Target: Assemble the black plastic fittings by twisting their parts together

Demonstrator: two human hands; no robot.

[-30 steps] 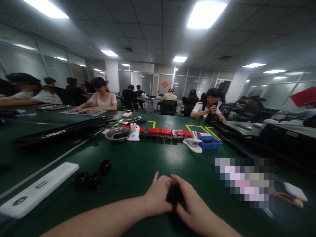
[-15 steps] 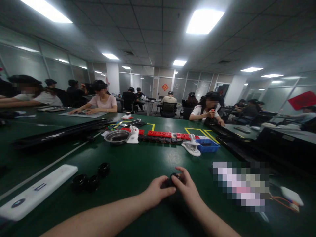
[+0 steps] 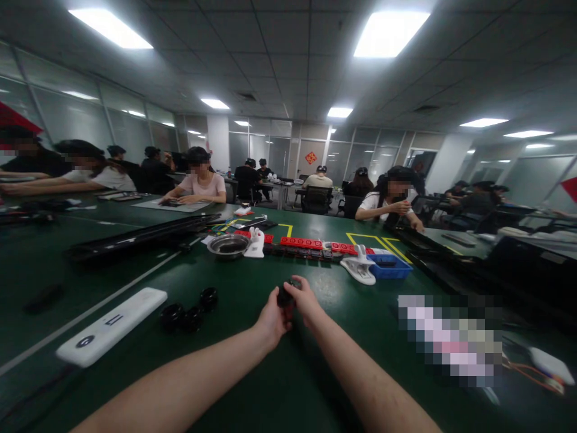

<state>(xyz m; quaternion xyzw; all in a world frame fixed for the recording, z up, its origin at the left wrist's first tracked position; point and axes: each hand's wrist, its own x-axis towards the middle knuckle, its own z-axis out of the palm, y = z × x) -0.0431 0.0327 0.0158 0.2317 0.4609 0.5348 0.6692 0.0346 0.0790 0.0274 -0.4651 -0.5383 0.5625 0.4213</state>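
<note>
A small black round part [image 3: 284,294] is held between my two hands, above the green table. My left hand [image 3: 273,317] is closed around its left and lower side. From the right, my right hand [image 3: 305,299] grips its upper side with the fingers bent. Fingers cover much of the part, so its exact kind cannot be made out. To the left of my hands lie three glossy black ring-like pieces [image 3: 192,319], close together on the table.
A white power strip [image 3: 112,326] lies at left. Ahead are a metal bowl [image 3: 228,245], red plastic strips [image 3: 301,242], white clamps [image 3: 359,269] and a blue tray [image 3: 391,268]. Long black housings [image 3: 144,236] lie at left and right. Across the table, people [image 3: 202,183] sit working.
My hands, with the black part, have moved forward and to the left. The right hand has turned over the part's top. The whole view has shifted slightly to the right.
</note>
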